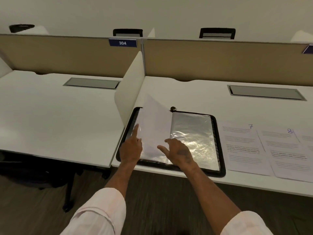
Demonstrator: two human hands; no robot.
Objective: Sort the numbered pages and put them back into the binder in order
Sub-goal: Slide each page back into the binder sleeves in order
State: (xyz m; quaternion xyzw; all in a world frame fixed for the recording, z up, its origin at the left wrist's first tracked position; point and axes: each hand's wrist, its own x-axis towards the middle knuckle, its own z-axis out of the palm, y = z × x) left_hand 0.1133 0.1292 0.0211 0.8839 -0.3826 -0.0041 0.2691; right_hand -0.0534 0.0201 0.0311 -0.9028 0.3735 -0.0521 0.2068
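There is one open black zip binder (pixel 221 167) beneath two grips, the left grip (pixel 131 150) and the right grip (pixel 179 152). To the right of the right grip lie two white printed pages, page 7 (pixel 242 146) and page 8 (pixel 286 150), and the edge of one third sheet (pixel 307 141).

Binder (pixel 221 168) rim: black, matt, cloth or soft plastic, can't tell which. Inner pockets (pixel 194 141): clear plastic, v. glossy, crinkled, strong glare. Lifted sheet (pixel 155 119): white paper, matt, w/ faint sheen low down. Page 7 (pixel 240 146) & page 8 (pixel 286 150): plain paper, matt, flat. Worktop (pixel 186 92): white, smooth, low sheen, prob. laminate. Back panel (pixel 220 60): beige, matt, cloth-like. Side divider (pixel 130 92): white, smooth, hard-looking. Hatch (pixel 265 93): grey, metal-look, satin. Shirt sleeves (pixel 101 212): pale cloth, fine stripes. Floor (pixel 152 192): dark, streaky grain, matt.
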